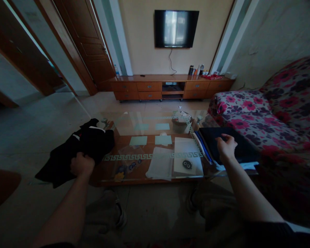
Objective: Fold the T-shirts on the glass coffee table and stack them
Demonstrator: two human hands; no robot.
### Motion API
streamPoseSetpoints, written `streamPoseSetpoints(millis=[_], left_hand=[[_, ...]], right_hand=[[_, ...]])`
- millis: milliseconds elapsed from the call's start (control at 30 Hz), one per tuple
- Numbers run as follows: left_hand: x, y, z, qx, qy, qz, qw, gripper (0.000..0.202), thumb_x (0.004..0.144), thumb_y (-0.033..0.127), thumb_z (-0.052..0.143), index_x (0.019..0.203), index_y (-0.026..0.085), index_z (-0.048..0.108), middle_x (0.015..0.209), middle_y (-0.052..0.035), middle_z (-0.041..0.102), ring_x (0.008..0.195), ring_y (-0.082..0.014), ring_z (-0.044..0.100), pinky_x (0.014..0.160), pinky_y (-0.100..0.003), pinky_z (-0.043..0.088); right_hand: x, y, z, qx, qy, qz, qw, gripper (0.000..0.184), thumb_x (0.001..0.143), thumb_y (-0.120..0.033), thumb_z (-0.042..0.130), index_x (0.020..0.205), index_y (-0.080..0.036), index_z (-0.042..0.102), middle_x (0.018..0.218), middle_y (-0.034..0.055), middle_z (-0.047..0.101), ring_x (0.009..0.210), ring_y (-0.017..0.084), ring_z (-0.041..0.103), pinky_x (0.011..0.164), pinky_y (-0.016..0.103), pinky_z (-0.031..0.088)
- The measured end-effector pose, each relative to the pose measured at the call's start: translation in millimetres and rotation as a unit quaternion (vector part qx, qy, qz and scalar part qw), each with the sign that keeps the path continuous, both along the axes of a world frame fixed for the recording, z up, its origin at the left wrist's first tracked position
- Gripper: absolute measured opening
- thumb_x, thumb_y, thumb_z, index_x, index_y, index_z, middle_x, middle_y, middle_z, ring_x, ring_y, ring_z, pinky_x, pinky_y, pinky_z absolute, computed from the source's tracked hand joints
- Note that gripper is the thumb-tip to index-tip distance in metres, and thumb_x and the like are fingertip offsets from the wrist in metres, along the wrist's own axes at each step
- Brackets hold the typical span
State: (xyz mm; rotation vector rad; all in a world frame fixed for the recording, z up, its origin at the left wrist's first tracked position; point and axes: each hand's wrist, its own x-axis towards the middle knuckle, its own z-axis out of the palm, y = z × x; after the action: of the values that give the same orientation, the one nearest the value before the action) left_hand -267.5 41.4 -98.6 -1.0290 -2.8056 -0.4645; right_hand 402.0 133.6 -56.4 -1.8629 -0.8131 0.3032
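Observation:
At the left end of the glass coffee table (134, 126), a heap of black clothing (64, 153) with white trim hangs partly over the edge. My left hand (82, 163) is at its near side, its fingers curled in against the black cloth; the fingertips are partly hidden. On the right end lies a stack of folded clothes, with a dark folded garment (241, 146) on top and blue and white layers showing beneath. Over this stack my right hand (226, 147) is loosely bent, thumb and fingers apart, holding nothing visible.
White papers (160, 162) and a dark object with two rings (187, 164) are between the piles. Small blue round items (131, 166) appear near the table's front left. A flowered sofa (248, 106) stands at right; a low TV cabinet (150, 86) lies beyond.

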Motion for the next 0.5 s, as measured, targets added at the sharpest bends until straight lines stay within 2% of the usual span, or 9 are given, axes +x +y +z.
streamPoseSetpoints(millis=[67, 100, 167, 233, 300, 367, 433, 500], left_hand=[[10.7, 9.6, 13.0, 0.055, -0.022, 0.022, 0.998, 0.044, 0.098, 0.034, 0.040, 0.130, 0.008, 0.057, 0.117, -0.0186, 0.060, 0.103, -0.0311, 0.059, 0.084, -0.043, 0.049], [19.6, 15.5, 21.7, 0.093, -0.016, 0.005, 0.996, 0.044, 0.099, 0.032, 0.040, 0.131, 0.007, 0.056, 0.118, -0.0176, 0.058, 0.106, -0.0296, 0.058, 0.089, -0.043, 0.048], [45.6, 26.0, 40.1, 0.168, 0.022, -0.093, 0.981, 0.041, 0.099, 0.028, 0.040, 0.131, 0.007, 0.056, 0.116, -0.0147, 0.056, 0.113, -0.0277, 0.054, 0.100, -0.043, 0.044], [83.4, 30.8, 55.5, 0.230, 0.027, -0.210, 0.950, 0.037, 0.100, 0.029, 0.039, 0.126, 0.011, 0.058, 0.117, -0.0115, 0.055, 0.117, -0.0256, 0.052, 0.106, -0.041, 0.042], [130.3, 26.7, 64.1, 0.260, -0.019, -0.342, 0.903, 0.031, 0.100, 0.030, 0.041, 0.118, 0.016, 0.061, 0.117, -0.0097, 0.055, 0.113, -0.0228, 0.054, 0.105, -0.039, 0.043], [180.1, 14.6, 65.6, 0.266, -0.097, -0.464, 0.839, 0.026, 0.101, 0.030, 0.042, 0.114, 0.018, 0.062, 0.114, -0.0081, 0.057, 0.108, -0.0206, 0.056, 0.101, -0.037, 0.046], [225.1, -1.9, 62.5, 0.250, -0.186, -0.558, 0.769, 0.024, 0.102, 0.030, 0.043, 0.110, 0.019, 0.062, 0.107, -0.0072, 0.059, 0.101, -0.0191, 0.058, 0.094, -0.034, 0.049], [259.0, -18.1, 57.5, 0.185, -0.265, -0.636, 0.701, 0.023, 0.101, 0.031, 0.046, 0.110, 0.019, 0.064, 0.106, -0.0072, 0.062, 0.098, -0.0181, 0.061, 0.090, -0.032, 0.051]], right_hand=[[-2.9, 1.3, -0.5, 0.018, -0.012, 0.023, 0.999, 0.047, 0.069, -0.037, 0.070, 0.112, -0.022, 0.063, 0.120, 0.0094, 0.048, 0.104, 0.026, 0.053, 0.101, 0.045, 0.044], [-6.0, 1.9, -0.3, 0.031, -0.014, 0.040, 0.999, 0.045, 0.070, -0.037, 0.069, 0.112, -0.021, 0.063, 0.117, 0.0089, 0.051, 0.101, 0.024, 0.054, 0.100, 0.044, 0.045], [-17.6, 2.0, 1.3, 0.054, -0.005, 0.100, 0.994, 0.041, 0.072, -0.036, 0.068, 0.109, -0.020, 0.063, 0.109, 0.0074, 0.059, 0.094, 0.022, 0.057, 0.095, 0.041, 0.048], [-37.8, -1.8, 3.6, 0.061, 0.027, 0.207, 0.976, 0.034, 0.076, -0.036, 0.068, 0.105, -0.020, 0.063, 0.101, 0.0056, 0.064, 0.089, 0.021, 0.060, 0.089, 0.039, 0.050], [-66.1, -11.8, 4.6, 0.044, 0.060, 0.347, 0.935, 0.028, 0.080, -0.038, 0.067, 0.103, -0.022, 0.063, 0.100, 0.0047, 0.066, 0.086, 0.021, 0.062, 0.084, 0.039, 0.053], [-98.3, -28.1, 2.3, 0.018, 0.061, 0.478, 0.876, 0.030, 0.082, -0.040, 0.069, 0.106, -0.024, 0.063, 0.107, 0.0056, 0.066, 0.091, 0.021, 0.063, 0.082, 0.040, 0.055], [-128.5, -47.3, -4.1, -0.019, 0.056, 0.568, 0.821, 0.052, 0.078, -0.038, 0.074, 0.125, -0.024, 0.057, 0.120, 0.0090, 0.063, 0.102, 0.022, 0.063, 0.082, 0.038, 0.056], [-151.1, -63.5, -13.3, -0.037, 0.065, 0.612, 0.788, 0.081, 0.076, -0.034, 0.078, 0.147, -0.027, 0.040, 0.133, 0.0112, 0.059, 0.113, 0.023, 0.060, 0.086, 0.037, 0.055]])
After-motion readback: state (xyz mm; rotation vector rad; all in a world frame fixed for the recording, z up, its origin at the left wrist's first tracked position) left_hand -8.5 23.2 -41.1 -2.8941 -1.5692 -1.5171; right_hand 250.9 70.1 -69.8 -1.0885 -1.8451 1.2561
